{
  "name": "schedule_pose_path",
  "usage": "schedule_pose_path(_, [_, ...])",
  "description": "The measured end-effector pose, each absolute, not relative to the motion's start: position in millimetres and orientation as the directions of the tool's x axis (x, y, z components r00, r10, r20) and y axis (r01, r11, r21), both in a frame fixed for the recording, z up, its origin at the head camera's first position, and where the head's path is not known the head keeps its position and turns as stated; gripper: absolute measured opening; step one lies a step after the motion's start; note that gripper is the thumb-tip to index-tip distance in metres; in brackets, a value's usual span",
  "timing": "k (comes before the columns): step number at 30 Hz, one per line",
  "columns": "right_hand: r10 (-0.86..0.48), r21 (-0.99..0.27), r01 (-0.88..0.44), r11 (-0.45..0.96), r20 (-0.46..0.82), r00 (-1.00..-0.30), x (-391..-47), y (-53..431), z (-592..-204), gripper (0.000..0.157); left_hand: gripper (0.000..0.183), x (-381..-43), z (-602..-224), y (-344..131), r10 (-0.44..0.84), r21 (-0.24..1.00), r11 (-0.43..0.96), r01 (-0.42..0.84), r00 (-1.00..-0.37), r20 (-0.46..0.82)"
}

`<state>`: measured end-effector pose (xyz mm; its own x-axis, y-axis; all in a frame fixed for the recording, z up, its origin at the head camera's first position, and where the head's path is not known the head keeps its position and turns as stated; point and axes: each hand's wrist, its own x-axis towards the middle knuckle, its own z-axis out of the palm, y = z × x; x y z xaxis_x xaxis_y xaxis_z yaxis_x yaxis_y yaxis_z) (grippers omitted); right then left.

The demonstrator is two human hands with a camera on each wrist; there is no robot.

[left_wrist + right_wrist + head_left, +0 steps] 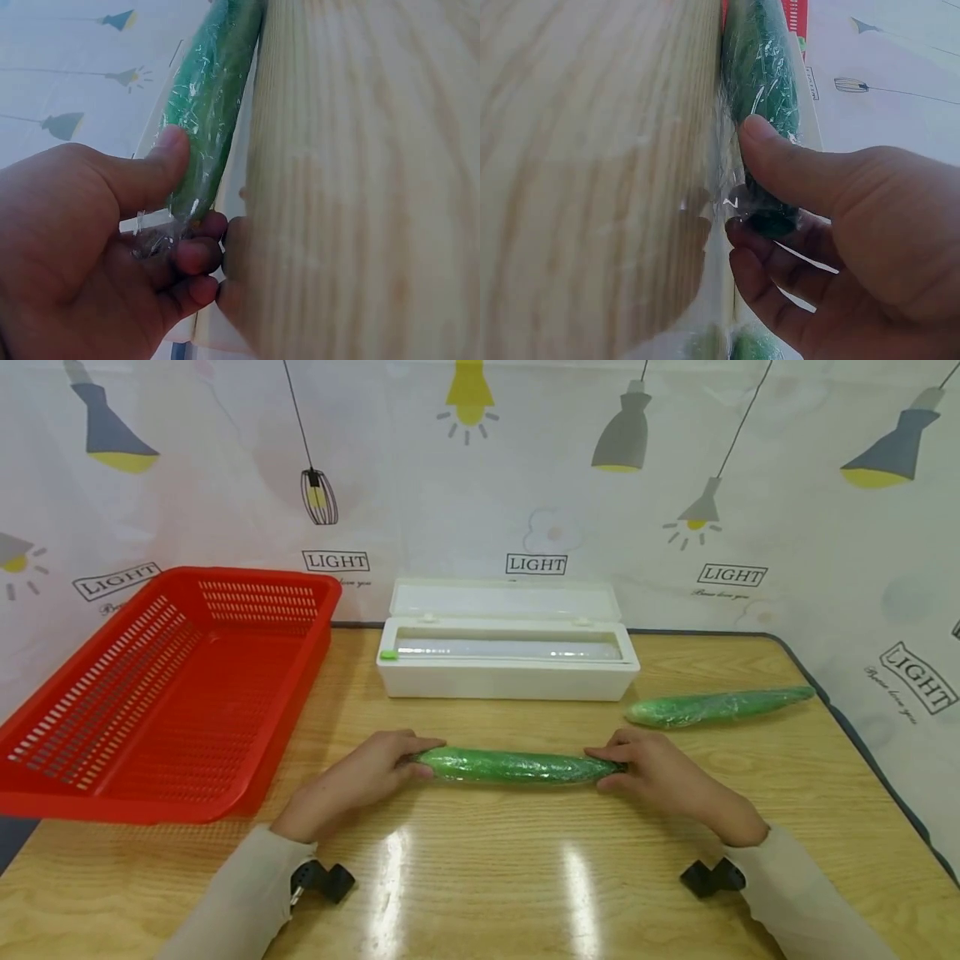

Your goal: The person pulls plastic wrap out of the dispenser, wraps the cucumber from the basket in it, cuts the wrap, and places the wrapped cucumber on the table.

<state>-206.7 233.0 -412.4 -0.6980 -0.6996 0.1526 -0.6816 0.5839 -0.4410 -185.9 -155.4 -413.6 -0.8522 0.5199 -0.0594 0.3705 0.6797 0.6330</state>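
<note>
A long green cucumber (517,767) in clear plastic wrap lies crosswise at the middle of the table, between both hands. My left hand (382,764) pinches its left end; in the left wrist view the thumb (171,154) presses the wrap and loose film (154,240) bunches over the curled fingers. At the darker right end my right hand (656,772) grips with the thumb on one side and fingers curled beneath, as the right wrist view shows. A second wrapped cucumber (720,706) rests beyond the right hand.
Behind the held cucumber stands a white cling film box (510,681), its lid (506,600) raised and a film roll (510,649) inside. A red plastic basket (292,693) sits at the left. The wooden table (480,877) meets a lamp-patterned backdrop at its far edge.
</note>
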Motion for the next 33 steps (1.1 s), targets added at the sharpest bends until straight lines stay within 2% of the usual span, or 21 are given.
schedule_pose_path(4, [-0.66,-0.485,-0.631,0.605,0.138,-0.739,-207.5,234.1,-412.7,0.042,0.044,-184.7,-413.9,-154.6,0.52,0.612,0.703,0.363,-0.849,-0.092])
schedule_pose_path(7, [-0.615,-0.527,-0.575,0.626,0.12,-0.78,-208.0,234.9,-414.0,0.034,0.044,-183.4,-414.5,-154.0,0.518,0.598,0.716,0.361,-0.849,-0.106])
schedule_pose_path(11, [-0.589,-0.566,-0.541,0.622,0.117,-0.8,-208.7,236.2,-415.1,0.029,0.044,-181.9,-413.6,-153.7,0.525,0.584,0.722,0.372,-0.844,-0.112])
schedule_pose_path(16, [-0.606,-0.606,-0.555,0.57,0.147,-0.782,-209.0,237.9,-416.3,0.021,0.047,-182.4,-415.0,-153.1,0.535,0.588,0.708,0.39,-0.84,-0.088])
schedule_pose_path(23, [-0.611,-0.617,-0.564,0.548,0.166,-0.774,-210.8,238.8,-418.7,0.014,0.061,-185.4,-419.9,-152.0,0.549,0.627,0.664,0.409,-0.835,-0.037])
schedule_pose_path(28, [-0.635,-0.573,-0.628,0.527,0.225,-0.739,-211.9,239.4,-419.6,0.016,0.042,-185.0,-421.1,-150.6,0.527,0.605,0.666,0.437,-0.849,0.034])
schedule_pose_path(33, [-0.655,-0.524,-0.678,0.515,0.27,-0.706,-212.9,240.4,-420.4,0.017,0.035,-184.4,-422.5,-150.7,0.504,0.61,0.665,0.432,-0.861,0.061])
